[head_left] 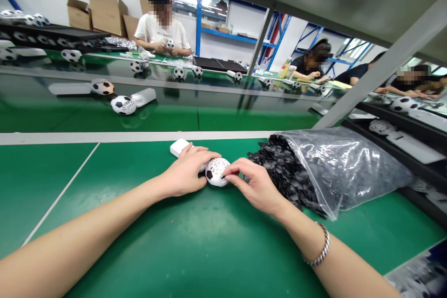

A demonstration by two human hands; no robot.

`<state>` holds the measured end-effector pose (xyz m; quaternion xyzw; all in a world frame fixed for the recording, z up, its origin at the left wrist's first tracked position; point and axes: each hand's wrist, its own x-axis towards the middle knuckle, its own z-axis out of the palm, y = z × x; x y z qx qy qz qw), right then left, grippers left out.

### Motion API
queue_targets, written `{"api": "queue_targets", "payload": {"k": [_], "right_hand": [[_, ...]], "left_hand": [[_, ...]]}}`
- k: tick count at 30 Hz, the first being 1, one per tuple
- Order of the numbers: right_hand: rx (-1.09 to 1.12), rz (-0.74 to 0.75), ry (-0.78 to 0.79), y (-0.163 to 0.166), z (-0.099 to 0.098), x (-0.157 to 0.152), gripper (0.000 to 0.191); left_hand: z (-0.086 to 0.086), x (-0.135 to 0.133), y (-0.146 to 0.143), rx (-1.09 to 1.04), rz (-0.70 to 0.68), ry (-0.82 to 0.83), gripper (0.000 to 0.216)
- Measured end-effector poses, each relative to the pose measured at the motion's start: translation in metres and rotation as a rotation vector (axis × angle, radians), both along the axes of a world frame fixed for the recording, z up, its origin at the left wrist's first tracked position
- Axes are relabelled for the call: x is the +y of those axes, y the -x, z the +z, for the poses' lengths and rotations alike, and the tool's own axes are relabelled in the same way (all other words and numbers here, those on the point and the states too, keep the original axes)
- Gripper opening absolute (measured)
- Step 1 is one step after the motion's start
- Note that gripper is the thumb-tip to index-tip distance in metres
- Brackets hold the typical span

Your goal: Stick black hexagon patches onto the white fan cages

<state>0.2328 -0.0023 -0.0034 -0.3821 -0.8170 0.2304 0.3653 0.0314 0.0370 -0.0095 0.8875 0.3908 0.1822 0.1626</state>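
On the green tabletop lies a handheld fan (218,167) with a white slatted ball head, patterned like a football, and a white handle (179,147). My left hand (186,170) is wrapped over its neck and handle, holding the head toward the right. One black patch shows on the head's left side. The thumb and forefinger of my right hand (253,181) pinch a small black piece (224,177) against the head's right side; the fingers hide most of it. Just right of that hand, many black pieces (279,172) spill from a clear plastic bag (349,163).
Beyond the table's pale edge (104,138) runs a shiny green conveyor (174,116) carrying several football-headed fans (124,104). A slanted grey post (377,65) and black trays (419,149) with fans stand at right. A person in a white shirt (162,32) and other people work across the line.
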Motion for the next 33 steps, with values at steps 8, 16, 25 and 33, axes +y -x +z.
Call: {"api": "queue_targets", "payload": {"k": [8, 16, 25, 33], "right_hand": [[-0.048, -0.023, 0.062, 0.000, 0.001, -0.001, 0.012], [-0.056, -0.064, 0.000, 0.003, -0.003, -0.003, 0.005], [0.136, 0.030, 0.337, 0.003, -0.013, 0.005, 0.038], [0.035, -0.026, 0.275, -0.002, -0.016, 0.014, 0.031]], "left_hand": [[0.004, -0.007, -0.004, 0.004, 0.030, 0.051, 0.072], [-0.001, -0.013, -0.012, -0.065, 0.098, 0.011, 0.064], [0.004, -0.017, -0.016, -0.098, 0.114, -0.008, 0.046], [0.004, -0.018, -0.016, -0.160, 0.071, 0.033, 0.051]]}}
